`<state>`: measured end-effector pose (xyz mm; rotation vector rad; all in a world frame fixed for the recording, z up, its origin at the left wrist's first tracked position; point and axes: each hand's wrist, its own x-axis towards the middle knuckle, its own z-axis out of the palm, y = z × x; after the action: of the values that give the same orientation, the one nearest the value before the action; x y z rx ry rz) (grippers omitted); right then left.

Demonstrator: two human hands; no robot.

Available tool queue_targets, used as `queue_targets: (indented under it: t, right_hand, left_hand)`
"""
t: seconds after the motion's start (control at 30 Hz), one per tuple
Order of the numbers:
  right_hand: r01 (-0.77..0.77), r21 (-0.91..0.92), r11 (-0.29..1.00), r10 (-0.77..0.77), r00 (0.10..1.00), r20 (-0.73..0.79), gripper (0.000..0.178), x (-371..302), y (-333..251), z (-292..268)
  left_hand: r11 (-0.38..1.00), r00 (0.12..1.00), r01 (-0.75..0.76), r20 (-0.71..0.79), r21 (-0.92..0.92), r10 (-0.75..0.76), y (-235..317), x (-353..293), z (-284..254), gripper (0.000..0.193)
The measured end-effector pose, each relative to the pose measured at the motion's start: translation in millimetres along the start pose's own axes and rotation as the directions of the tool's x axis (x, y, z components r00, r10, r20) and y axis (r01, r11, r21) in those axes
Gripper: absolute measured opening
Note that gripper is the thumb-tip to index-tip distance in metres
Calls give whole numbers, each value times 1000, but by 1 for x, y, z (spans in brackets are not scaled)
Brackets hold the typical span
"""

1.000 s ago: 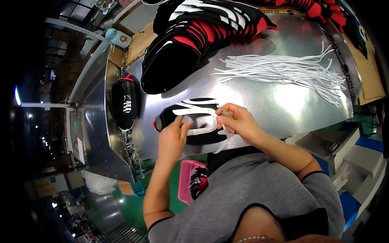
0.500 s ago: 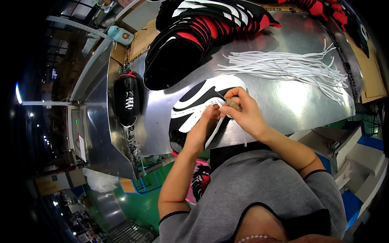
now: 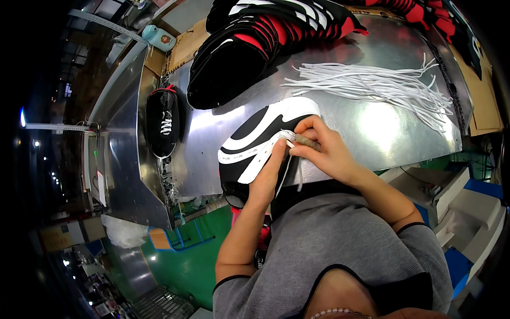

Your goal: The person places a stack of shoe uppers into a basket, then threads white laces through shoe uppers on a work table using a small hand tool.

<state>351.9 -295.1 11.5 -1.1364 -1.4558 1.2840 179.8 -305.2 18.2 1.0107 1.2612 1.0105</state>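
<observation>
A black and white shoe upper (image 3: pixel 249 126) lies tilted on the metal table's near edge. My left hand (image 3: pixel 267 176) is closed on the upper, its thumb pressed along the white eyelet strip. In my right hand (image 3: pixel 333 154) is an awl (image 3: pixel 307 142) with a tan, wrapped-looking handle, pinched between thumb and fingers. Its tip meets the upper at the eyelet strip, where the point itself is hidden. A white shoelace (image 3: pixel 299 178) hangs from the upper below my hands, over the table's edge.
White shoelaces (image 3: pixel 372 87) lie in a loose bundle at the far right. Black, red and white uppers (image 3: pixel 228 69) are stacked at the back. One laced black shoe piece (image 3: pixel 163 123) rests at the left, near the metal table's (image 3: pixel 204 175) raised side. A light blue bottle (image 3: pixel 158 37) stands behind.
The awl's thin point, visible above the upper before, has gone down to the eyelet strip. My left thumb has shifted closer to it. The view has moved slightly.
</observation>
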Motion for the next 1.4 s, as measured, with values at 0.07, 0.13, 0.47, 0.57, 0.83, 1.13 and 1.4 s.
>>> queue_targets:
  t: [0.07,0.13,0.47,0.57,0.83,1.13,1.4]
  right_hand:
    - [-100,38,994,98,993,59,26,-6,-8,-6]
    - [-77,43,996,74,995,68,23,-6,-2,-9]
    - [-155,114,981,131,973,192,12,6,-6,-17]
    - [-161,192,968,126,975,185,10,5,-1,-19]
    - [12,-321,947,52,980,190,19,19,-4,-13]
    - [-15,-325,946,11,1000,-14,29,0,-20,-60]
    - [-256,208,944,258,966,19,48,25,8,-33]
  left_hand:
    - [1000,1000,1,2,23,-1,-4,3,-2,22]
    - [993,998,-37,-44,110,42,-6,4,-2,19]
    - [991,995,-100,3,84,100,-12,10,-4,17]
    - [999,998,-53,33,9,52,-13,13,-5,17]
    - [215,663,-662,427,718,615,5,2,11,32]
    - [1000,994,-25,108,16,23,-4,7,-25,24]
    - [567,835,-475,142,673,531,-32,28,-46,27]
